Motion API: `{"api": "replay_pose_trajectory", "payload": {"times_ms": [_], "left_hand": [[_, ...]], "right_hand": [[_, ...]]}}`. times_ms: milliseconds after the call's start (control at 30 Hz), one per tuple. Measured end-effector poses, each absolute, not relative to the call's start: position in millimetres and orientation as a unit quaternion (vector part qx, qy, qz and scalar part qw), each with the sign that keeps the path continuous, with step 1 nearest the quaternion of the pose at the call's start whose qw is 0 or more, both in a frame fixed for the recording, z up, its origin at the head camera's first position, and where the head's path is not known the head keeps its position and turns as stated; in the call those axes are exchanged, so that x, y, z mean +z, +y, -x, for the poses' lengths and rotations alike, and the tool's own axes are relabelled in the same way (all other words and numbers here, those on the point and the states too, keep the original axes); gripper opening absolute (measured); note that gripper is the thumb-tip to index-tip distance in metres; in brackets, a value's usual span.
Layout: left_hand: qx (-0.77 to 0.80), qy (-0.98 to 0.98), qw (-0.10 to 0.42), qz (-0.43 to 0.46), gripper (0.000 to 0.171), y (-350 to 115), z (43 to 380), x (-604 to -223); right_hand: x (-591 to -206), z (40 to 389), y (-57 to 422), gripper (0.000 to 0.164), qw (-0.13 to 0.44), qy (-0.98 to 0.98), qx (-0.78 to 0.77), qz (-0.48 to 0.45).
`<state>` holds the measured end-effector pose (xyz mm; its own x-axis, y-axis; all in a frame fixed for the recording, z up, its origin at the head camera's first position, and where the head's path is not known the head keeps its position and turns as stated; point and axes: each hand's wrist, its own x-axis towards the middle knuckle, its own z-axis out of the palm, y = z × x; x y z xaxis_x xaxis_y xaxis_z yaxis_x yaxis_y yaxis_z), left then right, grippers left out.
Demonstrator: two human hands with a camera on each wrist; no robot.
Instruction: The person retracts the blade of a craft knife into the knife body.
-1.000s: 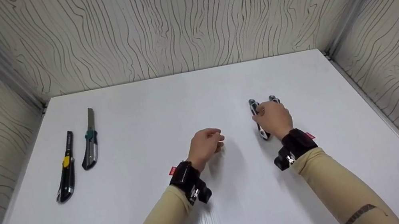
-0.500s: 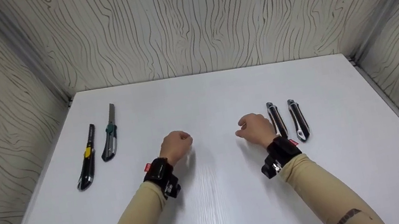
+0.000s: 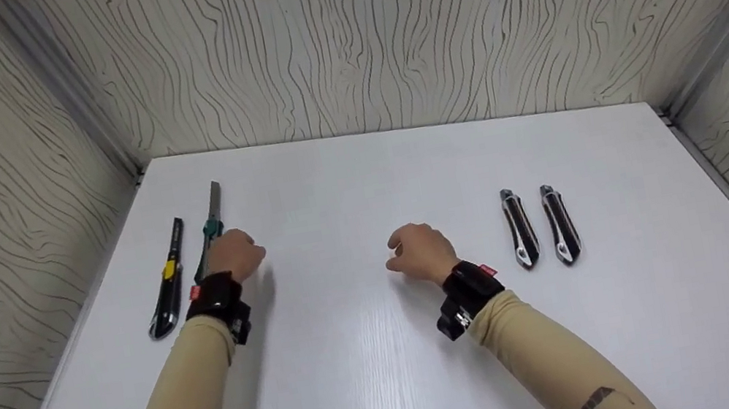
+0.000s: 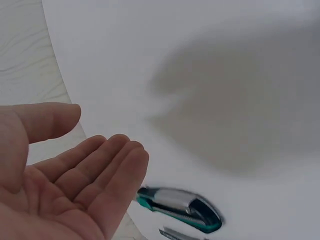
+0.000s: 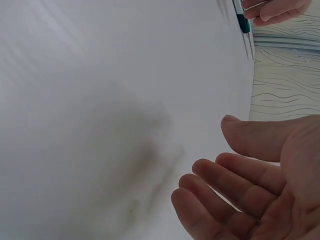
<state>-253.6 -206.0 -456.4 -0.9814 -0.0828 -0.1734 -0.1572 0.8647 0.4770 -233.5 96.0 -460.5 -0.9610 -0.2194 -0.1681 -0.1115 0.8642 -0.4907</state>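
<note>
My left hand (image 3: 236, 255) hovers over the green and grey utility knife (image 3: 212, 228), covering part of its handle in the head view. In the left wrist view the left hand's fingers (image 4: 115, 175) are loosely extended with the thumb apart, and nothing lies in the palm. That knife's handle (image 4: 180, 207) shows just past the fingertips. My right hand (image 3: 421, 253) is above the middle of the table, its fingers (image 5: 215, 200) relaxed and holding nothing. A black and yellow utility knife (image 3: 168, 282) lies left of the green one, its blade end pointing away from me.
Two black and silver utility knives (image 3: 521, 230) lie side by side on the right of the white table (image 3: 346, 185). Wood-patterned panels (image 3: 337, 39) stand at the back and both sides. Each wrist carries a black strapped camera (image 3: 471, 290).
My left hand has moved left to the green utility knife. My right hand has left the two knives on the right, now lying uncovered, and moved toward the middle. The head view has shifted.
</note>
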Motion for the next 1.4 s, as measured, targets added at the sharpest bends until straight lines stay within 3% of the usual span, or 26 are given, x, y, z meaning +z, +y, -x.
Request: {"api": "replay_pose_trajectory", "payload": {"times_ms": [300, 633, 833, 1400], "left_hand": [[0.221, 0.963, 0.05, 0.143, 0.017, -245, 253, -450], [0.195, 0.965, 0.041, 0.17, 0.018, -268, 255, -477], [0.185, 0.966, 0.051, 0.173, 0.02, -268, 253, -483], [0.147, 0.97, -0.001, 0.195, 0.024, -256, 255, -498]], "right_hand": [[-465, 226, 84, 0.033, 0.116, 0.955, -0.249, 0.109], [-461, 223, 78, 0.034, 0.117, 0.955, -0.241, 0.127], [-460, 223, 79, 0.034, 0.112, 0.958, -0.233, 0.12], [-464, 221, 84, 0.035, 0.122, 0.956, -0.237, 0.123]]}}
